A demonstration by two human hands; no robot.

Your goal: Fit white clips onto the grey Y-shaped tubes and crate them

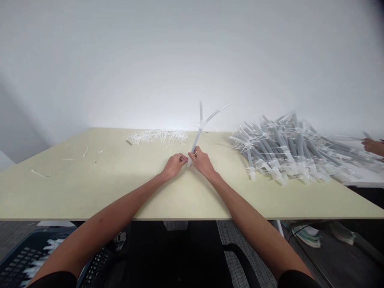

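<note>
Both my hands meet at the table's middle, holding a forked, translucent plastic tube [196,138] upright, its branches rising and spreading away from me. My right hand [201,161] wraps around the tube's lower part. My left hand [175,166] pinches at the same lower part with its fingertips, though any small piece there is hidden. Beyond my left hand lies a heap of small white plastic pieces [157,137]. To the right of my right hand sits a large pile of grey tubes with white fittings [291,152].
The pale cream table [75,180] holds a few loose white scraps at its left. A co-worker's hand [372,146] reaches in at the far right. Below the front edge are a black perforated crate [27,260] holding white pieces and a pair of shoes [307,236].
</note>
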